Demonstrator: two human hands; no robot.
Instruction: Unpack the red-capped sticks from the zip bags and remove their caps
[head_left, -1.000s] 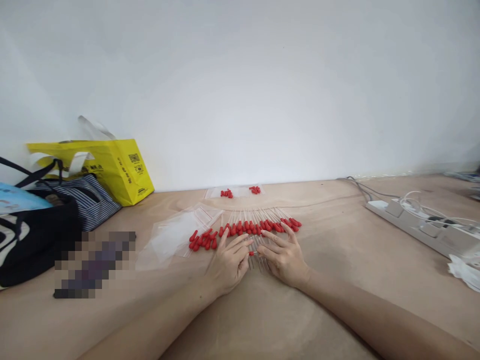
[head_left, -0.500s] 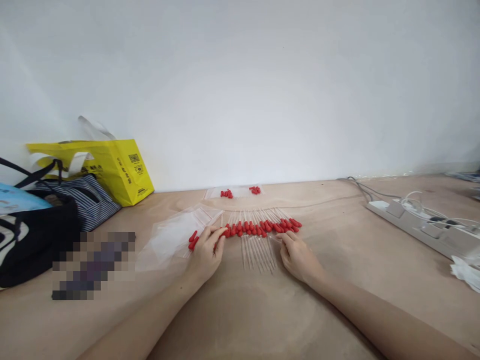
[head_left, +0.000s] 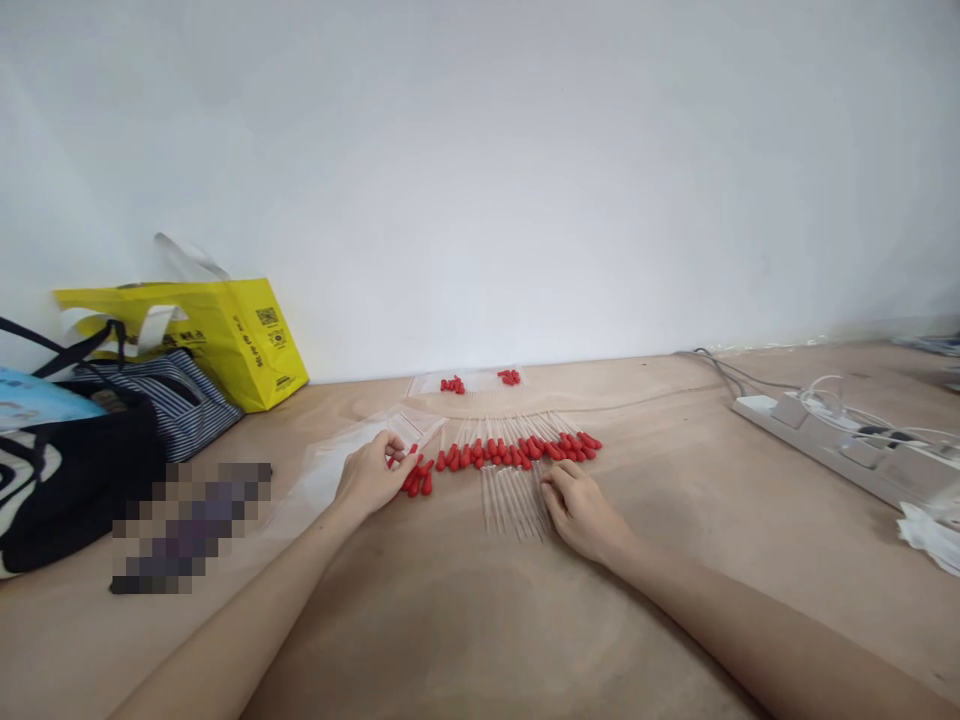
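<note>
My left hand [head_left: 373, 474] curls its fingers at the loose red rubber bulbs [head_left: 426, 486], with red showing between thumb and fingers. Right of it runs a row of glass droppers [head_left: 517, 430] with red rubber bulbs [head_left: 478, 452] on their near ends, tips pointing at the wall. Below this row lie several bare glass tubes [head_left: 512, 505], side by side. My right hand [head_left: 581, 508] rests on the table at their right end, fingers bent together around the end of a tube that they partly hide. Clear plastic bags [head_left: 319, 485] lie under and beside my left hand.
Another clear bag [head_left: 480, 381] with red bulbs lies against the wall. On the left stand a yellow bag [head_left: 255, 340], a striped pouch [head_left: 191, 405] and a black bag [head_left: 82, 500]. A white power strip [head_left: 817, 445] with cables and a crumpled tissue [head_left: 930, 535] are at right.
My left hand has moved left from the dropper row to the loose bulbs, which now lie more to the right of it. My right hand has shifted slightly left, towards the tubes.
</note>
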